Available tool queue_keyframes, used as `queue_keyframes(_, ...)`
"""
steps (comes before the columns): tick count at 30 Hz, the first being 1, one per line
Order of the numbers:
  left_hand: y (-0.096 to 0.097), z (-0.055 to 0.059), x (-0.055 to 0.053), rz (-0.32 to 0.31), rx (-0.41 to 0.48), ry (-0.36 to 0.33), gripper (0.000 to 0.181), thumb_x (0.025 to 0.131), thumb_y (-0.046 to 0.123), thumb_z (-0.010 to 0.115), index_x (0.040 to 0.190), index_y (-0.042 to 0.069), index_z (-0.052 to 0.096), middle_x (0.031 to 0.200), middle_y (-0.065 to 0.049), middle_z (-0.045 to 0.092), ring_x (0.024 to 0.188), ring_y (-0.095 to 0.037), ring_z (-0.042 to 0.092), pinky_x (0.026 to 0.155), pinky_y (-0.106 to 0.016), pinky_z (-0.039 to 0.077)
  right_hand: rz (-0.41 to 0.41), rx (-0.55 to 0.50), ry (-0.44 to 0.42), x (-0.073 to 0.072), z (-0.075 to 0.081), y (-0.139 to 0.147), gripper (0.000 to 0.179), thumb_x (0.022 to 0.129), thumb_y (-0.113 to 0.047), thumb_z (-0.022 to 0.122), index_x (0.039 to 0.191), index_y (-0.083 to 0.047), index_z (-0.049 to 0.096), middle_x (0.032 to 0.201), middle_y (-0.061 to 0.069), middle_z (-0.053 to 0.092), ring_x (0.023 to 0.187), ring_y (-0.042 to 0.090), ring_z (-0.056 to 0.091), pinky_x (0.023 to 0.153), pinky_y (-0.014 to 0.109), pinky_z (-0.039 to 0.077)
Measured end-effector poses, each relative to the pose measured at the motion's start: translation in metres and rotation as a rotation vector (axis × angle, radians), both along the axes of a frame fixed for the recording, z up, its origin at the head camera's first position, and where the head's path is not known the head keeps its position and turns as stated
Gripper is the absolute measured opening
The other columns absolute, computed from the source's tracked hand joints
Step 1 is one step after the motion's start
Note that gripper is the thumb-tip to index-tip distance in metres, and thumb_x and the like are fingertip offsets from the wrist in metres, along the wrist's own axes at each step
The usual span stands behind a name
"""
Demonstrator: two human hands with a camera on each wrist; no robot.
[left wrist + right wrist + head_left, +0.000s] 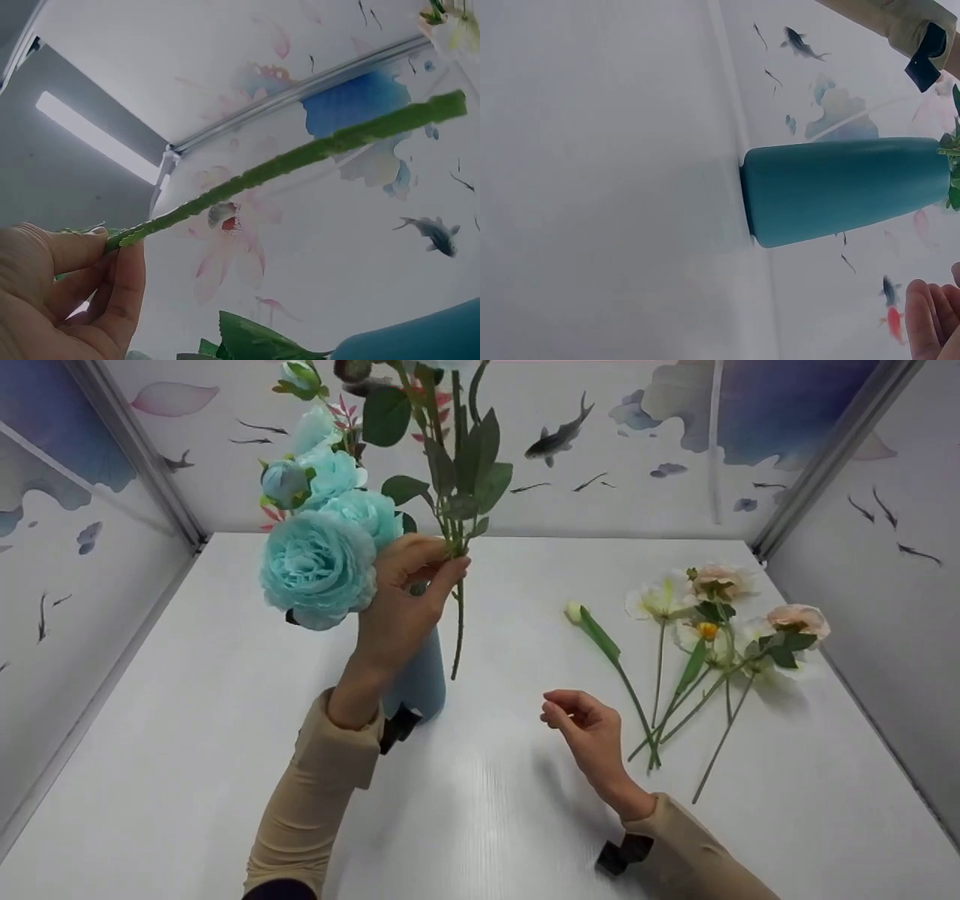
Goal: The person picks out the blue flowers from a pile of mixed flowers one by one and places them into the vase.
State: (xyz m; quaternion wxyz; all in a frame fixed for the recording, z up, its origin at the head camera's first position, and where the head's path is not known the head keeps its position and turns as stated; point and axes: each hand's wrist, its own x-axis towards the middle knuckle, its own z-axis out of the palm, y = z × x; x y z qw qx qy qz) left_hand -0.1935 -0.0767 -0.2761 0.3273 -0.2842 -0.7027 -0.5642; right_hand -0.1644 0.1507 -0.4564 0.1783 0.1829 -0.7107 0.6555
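In the head view my left hand (401, 607) pinches a green flower stem (458, 634) between thumb and fingers. Leaves (480, 450) spread above the grip, and the flower's top runs out of frame. The stem's cut end hangs free, pointing down beside a teal vase (426, 682). Turquoise artificial peonies (319, 566) bunch up left of that hand, partly covering the vase's mouth. In the right wrist view the upright vase (847, 191) has leaves at its opening. My right hand (592, 742) hovers over the table, fingers loosely bent, with nothing visible in it.
Several loose artificial flowers lie on the right of the white table (495, 810), among them a white tulip (574, 613) and a peach bloom (799, 619). Printed panels (562, 502) wall the table at the back and sides.
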Motion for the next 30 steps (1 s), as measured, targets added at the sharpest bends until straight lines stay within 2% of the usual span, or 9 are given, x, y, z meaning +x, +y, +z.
queue_keyframes(3, -0.005, 0.005, 0.0, -0.005, 0.045, 0.042, 0.011, 0.083, -0.005, 0.065, 0.092, -0.009, 0.068, 0.083, -0.015, 0.06, 0.075, -0.018, 0.062, 0.071, -0.03, 0.055, 0.005, 0.019, -0.015, -0.002, -0.001, -0.003, 0.012, 0.084, 0.005, 0.064, 0.095, 0.011, 0.065, 0.081, 0.025, 0.064, 0.07, 0.012, 0.066, 0.063, 0.022, 0.053)
queue_keyframes(9, -0.011, 0.016, -0.003, 0.047, 0.113, 0.215, 0.006, 0.08, -0.011, 0.065, 0.085, -0.011, 0.068, 0.078, -0.016, 0.06, 0.069, -0.018, 0.061, 0.066, -0.028, 0.055, 0.064, 0.074, -0.04, -0.007, 0.005, -0.018, 0.018, 0.082, 0.005, 0.066, 0.101, 0.007, 0.066, 0.093, 0.021, 0.067, 0.083, 0.015, 0.066, 0.07, 0.023, 0.053)
queue_keyframes(14, -0.018, 0.025, -0.003, 0.158, 0.121, 0.308, 0.003, 0.079, -0.008, 0.068, 0.08, -0.008, 0.07, 0.074, -0.014, 0.06, 0.066, -0.017, 0.057, 0.064, -0.024, 0.053, 0.123, 0.131, -0.013, -0.018, 0.022, -0.037, 0.029, 0.082, 0.001, 0.068, 0.11, 0.008, 0.063, 0.106, 0.017, 0.065, 0.098, 0.025, 0.063, 0.082, 0.03, 0.052)
queue_keyframes(20, -0.027, 0.033, -0.003, 0.315, 0.107, 0.355, 0.004, 0.079, -0.002, 0.071, 0.081, -0.006, 0.071, 0.076, -0.013, 0.063, 0.065, -0.019, 0.055, 0.064, -0.021, 0.049, 0.157, 0.138, 0.001, -0.041, 0.05, -0.061, 0.042, 0.081, -0.005, 0.072, 0.119, 0.006, 0.058, 0.118, 0.016, 0.061, 0.108, 0.025, 0.059, 0.091, 0.036, 0.049)
queue_keyframes(25, -0.031, 0.036, -0.005, 0.364, 0.114, 0.371, 0.006, 0.079, -0.001, 0.072, 0.082, -0.006, 0.071, 0.076, -0.015, 0.063, 0.066, -0.021, 0.054, 0.065, -0.022, 0.049, 0.171, 0.136, -0.005, -0.058, 0.066, -0.079, 0.049, 0.081, -0.007, 0.073, 0.125, 0.005, 0.055, 0.124, 0.016, 0.058, 0.113, 0.027, 0.056, 0.095, 0.038, 0.046)
queue_keyframes(30, -0.032, 0.037, -0.007, 0.387, 0.104, 0.39, 0.006, 0.079, 0.0, 0.072, 0.081, -0.006, 0.071, 0.075, -0.015, 0.062, 0.066, -0.02, 0.053, 0.064, -0.023, 0.048, 0.187, 0.144, -0.02, -0.066, 0.074, -0.095, 0.053, 0.081, -0.01, 0.073, 0.128, 0.002, 0.052, 0.128, 0.016, 0.055, 0.117, 0.03, 0.053, 0.097, 0.039, 0.044)
